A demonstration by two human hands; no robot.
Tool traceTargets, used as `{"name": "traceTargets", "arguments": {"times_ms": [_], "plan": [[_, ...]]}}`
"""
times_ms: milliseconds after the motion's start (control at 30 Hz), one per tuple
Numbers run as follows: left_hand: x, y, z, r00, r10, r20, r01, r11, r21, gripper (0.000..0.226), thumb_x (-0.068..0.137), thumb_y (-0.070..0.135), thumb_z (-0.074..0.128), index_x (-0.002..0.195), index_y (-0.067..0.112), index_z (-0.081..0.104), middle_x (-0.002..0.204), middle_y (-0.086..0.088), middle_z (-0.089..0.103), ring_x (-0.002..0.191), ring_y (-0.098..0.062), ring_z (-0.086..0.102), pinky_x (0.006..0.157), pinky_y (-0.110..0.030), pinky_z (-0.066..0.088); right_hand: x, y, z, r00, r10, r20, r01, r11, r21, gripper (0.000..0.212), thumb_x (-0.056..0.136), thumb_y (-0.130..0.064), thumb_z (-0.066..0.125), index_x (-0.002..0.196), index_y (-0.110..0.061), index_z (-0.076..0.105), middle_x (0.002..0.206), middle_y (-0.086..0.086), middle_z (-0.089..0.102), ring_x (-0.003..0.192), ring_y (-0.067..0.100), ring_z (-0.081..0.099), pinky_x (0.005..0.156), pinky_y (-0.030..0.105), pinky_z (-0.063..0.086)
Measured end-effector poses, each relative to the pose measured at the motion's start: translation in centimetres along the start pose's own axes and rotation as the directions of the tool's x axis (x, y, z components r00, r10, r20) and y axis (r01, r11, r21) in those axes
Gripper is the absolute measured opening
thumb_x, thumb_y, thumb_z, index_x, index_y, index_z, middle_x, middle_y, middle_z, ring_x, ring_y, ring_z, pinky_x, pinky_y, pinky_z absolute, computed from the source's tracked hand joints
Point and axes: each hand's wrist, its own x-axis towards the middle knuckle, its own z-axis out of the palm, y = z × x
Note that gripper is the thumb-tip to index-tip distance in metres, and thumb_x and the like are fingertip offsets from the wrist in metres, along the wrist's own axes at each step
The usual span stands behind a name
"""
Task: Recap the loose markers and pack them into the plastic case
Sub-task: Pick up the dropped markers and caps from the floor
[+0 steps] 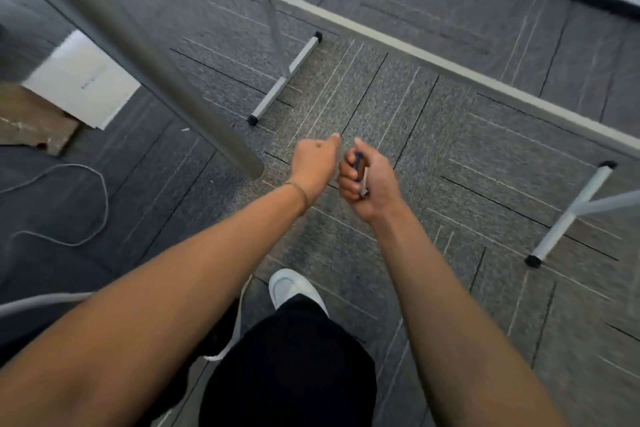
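Observation:
My right hand [372, 184] is held out over the grey carpet and grips a marker [358, 160] in its fist. The marker's dark blue end shows above the fingers and its white end pokes out below. My left hand [313, 163] is just to the left of it, almost touching, with its back to the camera. Its fingers are curled under and the thumb points toward the marker. Whatever the left hand may hold is hidden. No plastic case is in view.
A thick grey metal tube [138, 55] slants across the upper left, ending near my left hand. Table feet stand at the top middle [284, 76] and right [568, 215]. A white cable [86, 201], white box [79, 80] and cardboard [31, 118] lie on the left. My white shoe [291, 288] is below.

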Motion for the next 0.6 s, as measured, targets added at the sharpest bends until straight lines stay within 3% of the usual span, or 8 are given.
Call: {"name": "traceTargets", "arguments": {"times_ms": [100, 200, 333, 467, 533, 600], "plan": [[-5.1, 4.6, -2.9, 0.99, 0.137, -0.031, -0.138, 0.99, -0.023, 0.064, 0.098, 0.024, 0.056, 0.036, 0.019, 0.04, 0.035, 0.009, 0.038, 0.031, -0.004, 0.032, 0.04, -0.02, 0.03, -3.3, -1.9, 4.6, 0.997, -0.08, -0.021, 0.078, 0.993, -0.083, 0.045, 0.106, -0.033, 0.044, 0.064, -0.018, 0.044, 0.044, -0.003, 0.034, 0.03, 0.009, 0.026, 0.028, 0.019, 0.02], [-10.0, 8.9, -6.1, 0.966, 0.246, -0.082, -0.251, 0.967, -0.047, 0.073, 0.099, 0.018, 0.054, 0.028, 0.018, 0.04, 0.028, 0.01, 0.035, 0.027, -0.003, 0.035, 0.036, -0.012, 0.026, -7.2, -4.3, 9.5, 0.982, -0.188, -0.006, 0.186, 0.974, -0.127, 0.046, 0.105, -0.032, 0.047, 0.061, -0.019, 0.043, 0.042, -0.002, 0.032, 0.03, 0.011, 0.025, 0.029, 0.02, 0.019], [-15.7, 14.0, -10.3, 0.917, 0.362, -0.17, -0.384, 0.916, -0.117, 0.061, 0.099, 0.017, 0.053, 0.038, 0.019, 0.045, 0.03, 0.006, 0.042, 0.026, -0.005, 0.039, 0.035, -0.013, 0.032, -12.6, -7.4, 16.4, 0.941, -0.337, 0.036, 0.337, 0.918, -0.21, 0.05, 0.102, -0.029, 0.053, 0.055, -0.019, 0.042, 0.041, -0.002, 0.033, 0.03, 0.011, 0.026, 0.031, 0.02, 0.017], [-21.1, 18.6, -14.7, 0.854, 0.46, -0.242, -0.503, 0.85, -0.158, 0.052, 0.097, 0.025, 0.053, 0.047, 0.014, 0.059, 0.043, -0.005, 0.059, 0.039, -0.02, 0.059, 0.047, -0.025, 0.049, -18.5, -9.7, 23.4, 0.883, -0.462, 0.081, 0.462, 0.825, -0.325, 0.049, 0.095, -0.023, 0.061, 0.05, -0.019, 0.041, 0.041, 0.0, 0.033, 0.032, 0.013, 0.028, 0.035, 0.018, 0.018], [-24.1, 20.6, -17.4, 0.817, 0.502, -0.284, -0.552, 0.824, -0.129, 0.055, 0.1, 0.02, 0.052, 0.046, 0.013, 0.055, 0.038, 0.005, 0.053, 0.034, -0.006, 0.051, 0.041, -0.018, 0.042, -21.2, -10.5, 26.3, 0.848, -0.508, 0.151, 0.523, 0.757, -0.391, 0.042, 0.094, -0.022, 0.06, 0.054, -0.015, 0.046, 0.042, 0.001, 0.034, 0.034, 0.015, 0.029, 0.036, 0.021, 0.02], [-26.8, 22.0, -20.3, 0.77, 0.555, -0.316, -0.605, 0.792, -0.084, 0.061, 0.102, 0.013, 0.05, 0.041, 0.018, 0.043, 0.029, 0.009, 0.039, 0.03, -0.002, 0.04, 0.038, -0.012, 0.029, -23.6, -10.8, 29.1, 0.806, -0.534, 0.257, 0.591, 0.69, -0.419, 0.042, 0.096, -0.021, 0.053, 0.055, -0.017, 0.043, 0.042, -0.002, 0.031, 0.035, 0.013, 0.026, 0.037, 0.021, 0.019]]}}
